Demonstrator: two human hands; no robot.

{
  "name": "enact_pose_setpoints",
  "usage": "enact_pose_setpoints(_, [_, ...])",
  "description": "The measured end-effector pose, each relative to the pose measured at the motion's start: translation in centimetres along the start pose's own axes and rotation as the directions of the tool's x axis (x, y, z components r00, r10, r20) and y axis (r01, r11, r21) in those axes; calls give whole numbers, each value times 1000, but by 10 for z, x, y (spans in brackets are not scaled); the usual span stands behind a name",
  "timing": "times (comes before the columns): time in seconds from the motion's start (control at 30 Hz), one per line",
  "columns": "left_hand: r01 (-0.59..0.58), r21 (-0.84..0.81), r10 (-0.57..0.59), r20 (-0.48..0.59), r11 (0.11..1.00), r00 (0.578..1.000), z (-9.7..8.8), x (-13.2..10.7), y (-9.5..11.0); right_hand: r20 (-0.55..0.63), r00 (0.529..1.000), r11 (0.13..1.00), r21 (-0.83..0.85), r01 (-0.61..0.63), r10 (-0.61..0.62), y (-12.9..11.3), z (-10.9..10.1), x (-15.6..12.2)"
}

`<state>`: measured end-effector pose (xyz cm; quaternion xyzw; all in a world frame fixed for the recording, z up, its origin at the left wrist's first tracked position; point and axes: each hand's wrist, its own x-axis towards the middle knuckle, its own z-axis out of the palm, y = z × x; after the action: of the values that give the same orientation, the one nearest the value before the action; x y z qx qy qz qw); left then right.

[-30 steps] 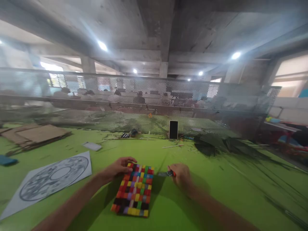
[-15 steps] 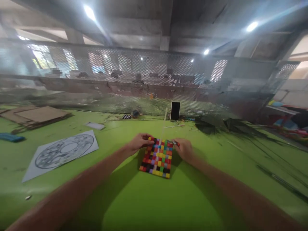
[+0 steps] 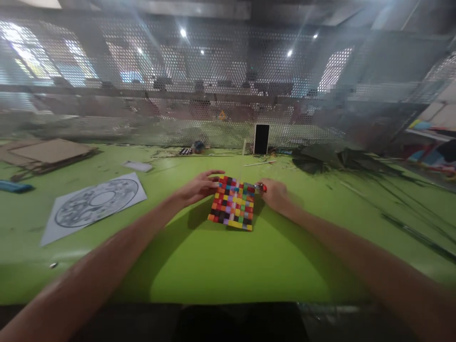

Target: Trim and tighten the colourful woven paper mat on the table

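Observation:
A woven mat [image 3: 233,204] of many-coloured strips, checkered in red, yellow, black, purple and green, lies in front of me, slightly askew. A pale narrow strip runs up its middle and past its top edge. My left hand [image 3: 199,187] is at the mat's upper left edge, its fingers stretched out and apart, the tips touching or very near the edge. My right hand [image 3: 276,194] is closed on a small red-handled metal tool [image 3: 262,187] at the upper right corner. The tool's exact kind is too blurred to tell.
On the green table [image 3: 199,266] lie a printed circular pattern sheet [image 3: 103,199], a cardboard stack [image 3: 53,154] and a blue object [image 3: 14,186] at left. A dark-screened tablet [image 3: 261,138] stands at the back before a perforated screen [image 3: 171,104]. Dark strips [image 3: 327,161] lie at right.
The view has tilted down, bringing the table's front edge in. My left fingers have loosened from the mat's top left corner and spread at its edge. My right hand keeps the tool.

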<state>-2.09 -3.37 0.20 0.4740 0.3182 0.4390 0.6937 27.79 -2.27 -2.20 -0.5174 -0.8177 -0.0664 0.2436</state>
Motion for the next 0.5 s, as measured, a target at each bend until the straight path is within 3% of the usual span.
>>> enact_pose_setpoints(0.13, [-84,-30,80,-107,996,991,-3,8,-4,-45,998,994,103,-43,48,1,-1,2])
enact_pose_setpoints(0.23, [-140,-38,133,-139,989,981,3,10,-5,-42,999,986,166,11,-5,-4,-1,2])
enact_pose_setpoints(0.3, [-191,-27,188,-94,981,978,14,7,-4,-15,998,980,189,62,-60,-10,-1,1])
enact_pose_setpoints(0.4, [-310,97,305,68,946,950,37,-1,-4,14,997,980,185,74,-78,-20,2,-2])
enact_pose_setpoints(0.5, [-483,426,466,151,765,872,56,-8,-8,20,994,974,203,99,-105,-27,6,-5])
